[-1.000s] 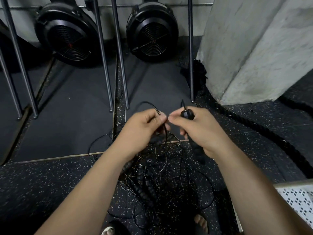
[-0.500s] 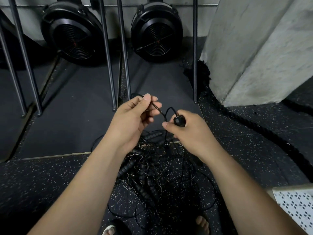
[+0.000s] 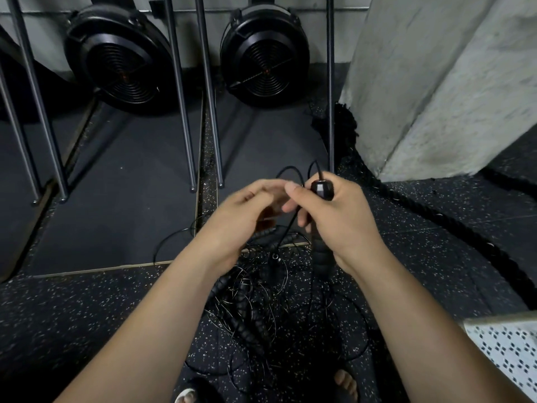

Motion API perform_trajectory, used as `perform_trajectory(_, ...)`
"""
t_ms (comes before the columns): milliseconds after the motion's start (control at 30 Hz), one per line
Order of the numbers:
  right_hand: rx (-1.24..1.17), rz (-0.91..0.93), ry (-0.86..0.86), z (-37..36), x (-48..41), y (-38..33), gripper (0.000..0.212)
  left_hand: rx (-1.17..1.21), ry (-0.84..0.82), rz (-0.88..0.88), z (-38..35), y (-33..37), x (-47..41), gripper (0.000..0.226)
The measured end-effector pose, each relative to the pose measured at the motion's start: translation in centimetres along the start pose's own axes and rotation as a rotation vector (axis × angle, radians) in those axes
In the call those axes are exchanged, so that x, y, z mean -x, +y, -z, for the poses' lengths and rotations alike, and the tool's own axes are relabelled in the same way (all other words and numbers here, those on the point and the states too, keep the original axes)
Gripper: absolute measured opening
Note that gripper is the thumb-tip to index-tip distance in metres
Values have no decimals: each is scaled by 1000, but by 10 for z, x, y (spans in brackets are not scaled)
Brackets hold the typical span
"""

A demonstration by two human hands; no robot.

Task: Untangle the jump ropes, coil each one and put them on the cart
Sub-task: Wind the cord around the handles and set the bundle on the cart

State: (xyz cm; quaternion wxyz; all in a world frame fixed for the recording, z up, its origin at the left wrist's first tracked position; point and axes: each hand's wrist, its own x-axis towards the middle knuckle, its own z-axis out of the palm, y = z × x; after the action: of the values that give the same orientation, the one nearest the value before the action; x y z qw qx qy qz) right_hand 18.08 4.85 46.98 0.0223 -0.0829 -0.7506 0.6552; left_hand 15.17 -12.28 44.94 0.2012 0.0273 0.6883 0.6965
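Right hand (image 3: 337, 219) clamped round one black rope handle (image 3: 322, 189), upright. Left hand (image 3: 241, 216) just beside it, blurred, so grip cannot be told. Jump ropes (image 3: 270, 312) tangled on floor (image 3: 87, 315) below hands; count unclear. Two fan housings (image 3: 122, 56) behind.

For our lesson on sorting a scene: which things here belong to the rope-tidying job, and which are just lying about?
Job: jump rope handle gripped by right hand; left hand; tangled ropes on floor.
Lying about: black fan housings; thick battle rope; concrete pillar; metal bars.
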Motion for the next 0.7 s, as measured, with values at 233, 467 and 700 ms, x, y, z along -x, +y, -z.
perform_trajectory(233,-243,-50,98,13,-5,-7,25,-131,-287,53,-18,-12,9,22)
perform_trajectory(467,-258,-165,42,17,-7,-4,26,-173,-176,-55,-21,-12,8,21)
perform_trajectory(700,-182,-218,-55,17,-8,3,17,-48,-46,-178,-14,-4,8,28)
